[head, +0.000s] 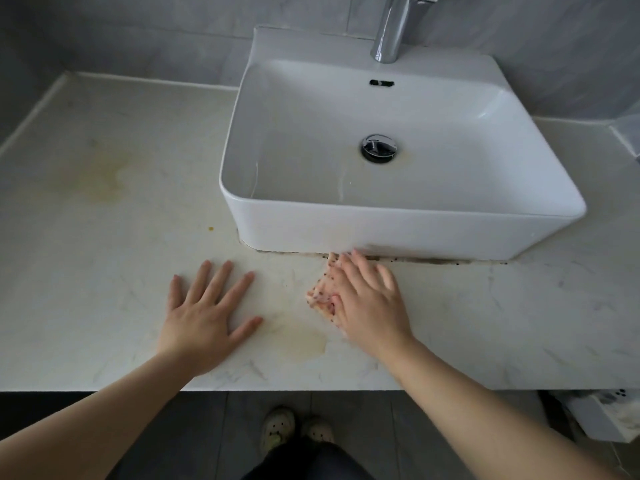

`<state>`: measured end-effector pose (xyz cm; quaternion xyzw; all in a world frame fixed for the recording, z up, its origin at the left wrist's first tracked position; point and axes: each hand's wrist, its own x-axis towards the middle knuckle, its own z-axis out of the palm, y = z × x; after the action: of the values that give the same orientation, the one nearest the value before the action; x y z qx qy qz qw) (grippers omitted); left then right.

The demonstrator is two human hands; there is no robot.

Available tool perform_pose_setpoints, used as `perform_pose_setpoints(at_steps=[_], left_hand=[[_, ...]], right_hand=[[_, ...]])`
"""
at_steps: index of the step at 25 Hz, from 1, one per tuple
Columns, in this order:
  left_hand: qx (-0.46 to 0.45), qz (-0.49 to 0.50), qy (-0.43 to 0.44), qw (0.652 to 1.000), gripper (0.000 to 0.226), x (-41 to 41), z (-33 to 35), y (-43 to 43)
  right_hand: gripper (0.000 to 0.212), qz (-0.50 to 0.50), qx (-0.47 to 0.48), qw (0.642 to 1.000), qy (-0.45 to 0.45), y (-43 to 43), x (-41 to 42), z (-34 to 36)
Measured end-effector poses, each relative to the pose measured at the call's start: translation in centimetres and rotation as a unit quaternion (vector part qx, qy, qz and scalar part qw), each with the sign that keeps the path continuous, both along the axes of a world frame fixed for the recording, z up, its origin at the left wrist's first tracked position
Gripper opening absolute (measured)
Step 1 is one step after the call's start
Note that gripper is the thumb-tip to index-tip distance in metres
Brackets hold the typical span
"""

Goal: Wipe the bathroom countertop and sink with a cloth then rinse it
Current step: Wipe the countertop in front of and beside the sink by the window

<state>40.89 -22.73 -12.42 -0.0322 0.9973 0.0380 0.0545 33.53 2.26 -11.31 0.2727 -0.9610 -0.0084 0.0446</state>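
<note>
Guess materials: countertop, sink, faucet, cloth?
Countertop: marble-look stone or composite, satin, grey veining, yellow stains. Sink: glazed white ceramic, glossy highlights. Faucet: chromed metal, mirror reflections. Cloth: thin pink speckled fabric, probably; mostly hidden under the right hand.

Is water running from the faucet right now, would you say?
No, nothing flows from the faucet into the sink.

A pale marble-patterned bathroom countertop (104, 237) carries yellowish stains at left and near its front edge. A white rectangular vessel sink (398, 233) stands on it, its basin dry-looking with a chrome drain and faint rust-coloured marks beside it. A pinkish speckled cloth (320, 294) lies flat on the counter, just in front of the sink's base, where dark grime lines the joint.
</note>
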Motion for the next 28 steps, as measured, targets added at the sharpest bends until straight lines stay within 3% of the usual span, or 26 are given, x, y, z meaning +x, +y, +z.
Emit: perform_pose_setpoints(at_steps=[4, 6, 8, 10, 11, 15, 16, 18, 21, 23, 25, 28], left_hand=[[-0.018, 0.002, -0.001, 1.000, 0.079, 0.1, 0.0, 0.0], [-0.023, 0.003, 0.001, 1.000, 0.078, 0.1, -0.1, -0.1], [-0.033, 0.011, 0.012, 0.999, 0.074, 0.1, -0.4, -0.1], [-0.034, 0.005, 0.017, 0.999, 0.071, 0.2, -0.7, -0.2], [-0.031, 0.002, 0.016, 0.999, 0.069, 0.2, -0.8, -0.2], [0.003, 0.005, 0.035, 0.999, 0.067, 0.1, -0.6, -0.4], [0.013, -0.005, 0.044, 0.999, 0.070, 0.0, -0.6, -0.8], [0.018, -0.048, 0.045, 0.998, 0.073, 0.1, -0.3, -2.3], [-0.017, -0.095, 0.029, 0.995, 0.061, 0.9, 0.0, -6.1], [-0.030, -0.096, 0.025, 0.995, 0.058, 1.5, 0.0, -9.2], [-0.037, -0.083, 0.031, 0.995, 0.058, 1.9, -0.1, -11.8], [-0.025, -0.049, 0.021, 0.998, 0.063, 2.3, 0.1, -14.7]], right_hand=[[0.062, 0.018, -0.040, 0.996, -0.073, 0.2, 0.0, -1.8], [0.066, -0.098, -0.040, 0.993, -0.059, 2.5, -0.3, -2.2], [0.072, -0.244, -0.054, 0.967, -0.054, 3.9, -0.2, -2.0], [0.077, -0.312, -0.048, 0.945, -0.084, 2.0, 0.4, -1.9], [0.074, -0.309, -0.061, 0.945, -0.091, -0.3, 1.1, -1.1], [0.055, -0.104, -0.066, 0.987, -0.101, -8.6, 4.3, -1.0], [0.053, -0.098, -0.063, 0.989, -0.095, -8.4, 4.0, -1.2], [0.057, -0.188, -0.050, 0.977, -0.089, -5.3, 2.8, -1.4], [0.057, -0.392, -0.039, 0.909, -0.135, -0.1, 3.0, -0.6], [0.056, -0.441, -0.055, 0.887, -0.128, -2.1, 4.5, -0.5], [0.058, -0.385, -0.063, 0.916, -0.091, -8.6, 6.2, -1.1], [0.059, -0.202, -0.071, 0.975, -0.066, -18.6, 7.7, -1.2]])
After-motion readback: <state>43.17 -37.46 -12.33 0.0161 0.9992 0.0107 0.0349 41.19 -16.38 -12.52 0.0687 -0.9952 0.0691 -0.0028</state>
